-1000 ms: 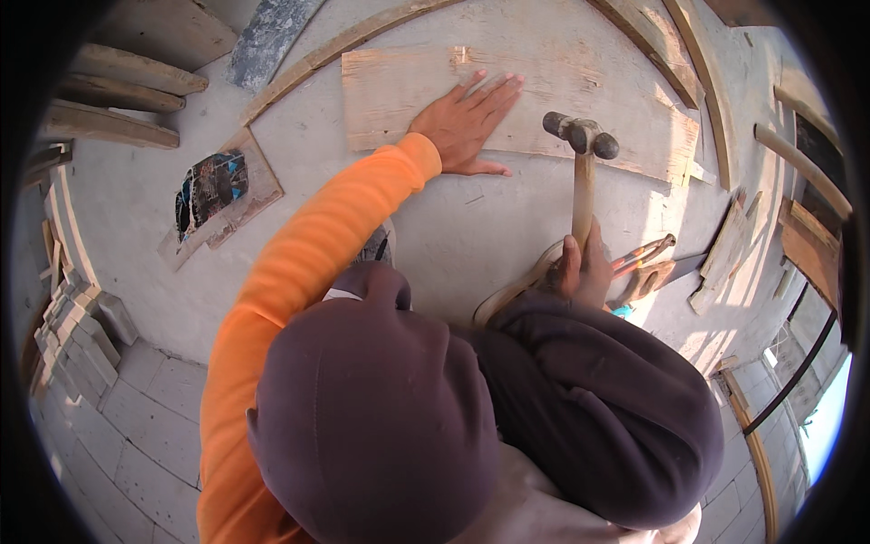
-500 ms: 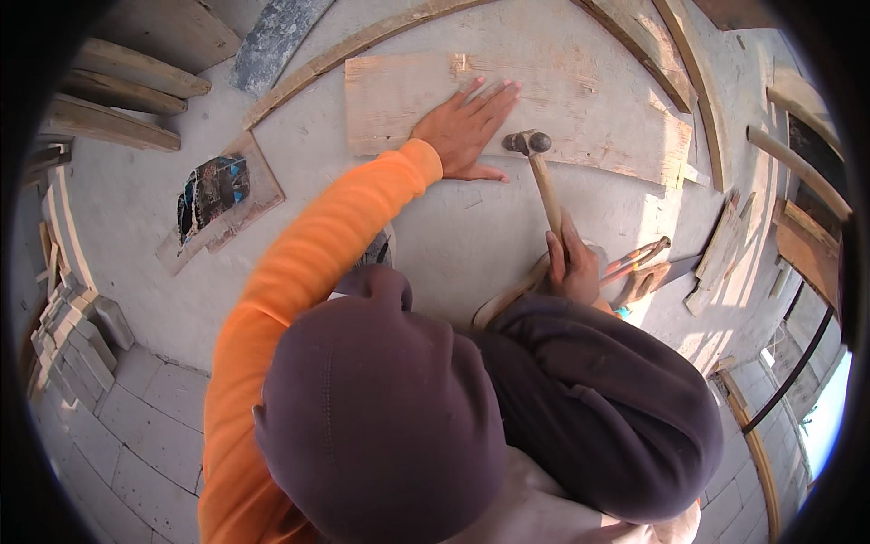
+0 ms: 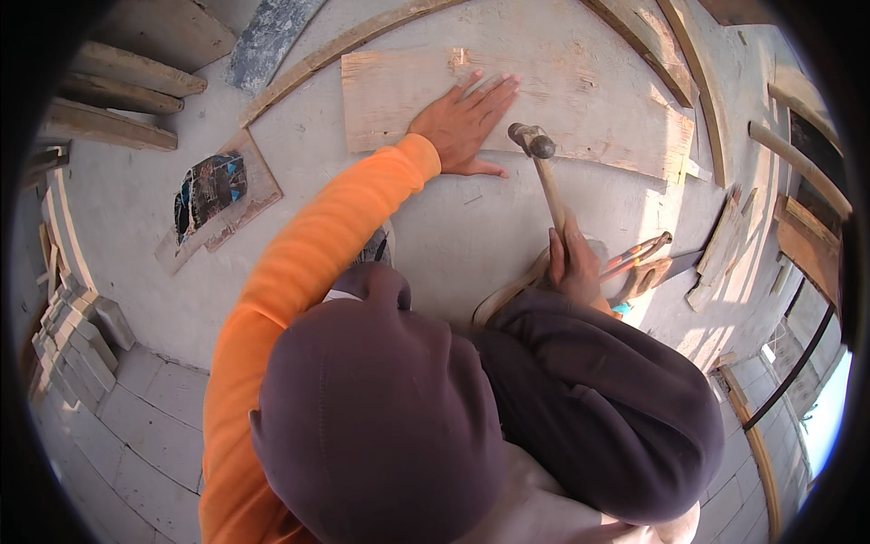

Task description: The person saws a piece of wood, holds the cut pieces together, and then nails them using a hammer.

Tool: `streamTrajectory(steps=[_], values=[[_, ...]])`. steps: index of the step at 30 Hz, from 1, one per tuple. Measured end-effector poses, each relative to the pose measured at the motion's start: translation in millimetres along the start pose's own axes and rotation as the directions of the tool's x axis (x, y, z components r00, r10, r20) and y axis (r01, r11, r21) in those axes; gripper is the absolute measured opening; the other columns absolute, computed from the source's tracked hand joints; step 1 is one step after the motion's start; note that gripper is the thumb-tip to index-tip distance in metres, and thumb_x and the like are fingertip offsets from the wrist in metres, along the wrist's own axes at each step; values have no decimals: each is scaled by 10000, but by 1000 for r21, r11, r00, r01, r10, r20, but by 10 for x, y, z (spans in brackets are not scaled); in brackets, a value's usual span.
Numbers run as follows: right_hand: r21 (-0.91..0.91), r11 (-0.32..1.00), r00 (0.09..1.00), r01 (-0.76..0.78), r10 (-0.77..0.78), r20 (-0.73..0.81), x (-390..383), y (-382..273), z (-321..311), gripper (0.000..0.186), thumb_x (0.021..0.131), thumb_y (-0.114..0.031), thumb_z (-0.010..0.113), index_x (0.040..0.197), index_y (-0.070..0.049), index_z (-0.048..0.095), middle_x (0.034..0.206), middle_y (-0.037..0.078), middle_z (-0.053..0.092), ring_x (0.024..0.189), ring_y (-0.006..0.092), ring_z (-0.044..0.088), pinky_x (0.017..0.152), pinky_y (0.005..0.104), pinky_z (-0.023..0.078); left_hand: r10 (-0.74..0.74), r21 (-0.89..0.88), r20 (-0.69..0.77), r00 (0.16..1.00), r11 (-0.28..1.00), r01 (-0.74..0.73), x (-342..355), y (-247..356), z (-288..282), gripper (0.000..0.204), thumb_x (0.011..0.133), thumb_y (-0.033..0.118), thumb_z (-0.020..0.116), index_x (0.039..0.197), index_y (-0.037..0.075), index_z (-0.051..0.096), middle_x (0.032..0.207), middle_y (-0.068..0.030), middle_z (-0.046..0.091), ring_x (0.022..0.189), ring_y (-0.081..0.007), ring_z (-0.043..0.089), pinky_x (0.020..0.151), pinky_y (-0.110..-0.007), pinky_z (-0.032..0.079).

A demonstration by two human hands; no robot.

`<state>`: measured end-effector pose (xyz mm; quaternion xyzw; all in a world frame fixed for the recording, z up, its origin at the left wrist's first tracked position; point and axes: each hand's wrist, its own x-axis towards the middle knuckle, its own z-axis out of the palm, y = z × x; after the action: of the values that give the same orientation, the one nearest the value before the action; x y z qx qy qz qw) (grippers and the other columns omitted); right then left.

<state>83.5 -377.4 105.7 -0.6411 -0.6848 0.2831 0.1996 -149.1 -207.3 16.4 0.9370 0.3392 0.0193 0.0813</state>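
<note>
My left hand (image 3: 464,122), at the end of an orange sleeve, lies spread flat on a pale plywood strip (image 3: 598,104). My right hand (image 3: 573,265) grips the wooden handle of a hammer (image 3: 548,177). The hammer's rounded metal head is over the near edge of the strip, to the right of my left hand; whether it touches is unclear. Beside my right hand lie red-handled pincers (image 3: 639,254) and what looks like a handsaw with a wooden handle (image 3: 648,276).
Timber battens (image 3: 353,34) curve beyond the plywood, with more boards (image 3: 118,127) at upper left. A small panel with a dark patch (image 3: 210,195) lies left of my arm. Wood scraps (image 3: 725,245) are at right, concrete blocks (image 3: 72,331) at left. My dark-clad legs fill the lower middle.
The hammer has swung from upright down and leftward toward the plywood, then risen slightly since half a second ago. My left hand stays spread on the strip.
</note>
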Motion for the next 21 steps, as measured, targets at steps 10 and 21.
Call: streamTrajectory(steps=[10,21], values=[[-104,946,948,-306,294,-120,-166,105,-248,434,994,-61,625,1407,38,536,1044,303,703,820,342,741,710,373,566,79,-288,-276,958,944,-161,-312,-24,122,531,849,430,761,1206,58,636,1222,-79,605,1151,-256,553,982,-381,438],[525,647,553,-553,756,-350,-706,548,-579,460,1066,-195,541,1493,-34,481,720,-9,551,539,28,429,471,210,343,-113,-529,25,993,841,109,-608,681,103,101,886,109,698,971,73,658,942,-80,594,894,-288,548,799,-395,406]])
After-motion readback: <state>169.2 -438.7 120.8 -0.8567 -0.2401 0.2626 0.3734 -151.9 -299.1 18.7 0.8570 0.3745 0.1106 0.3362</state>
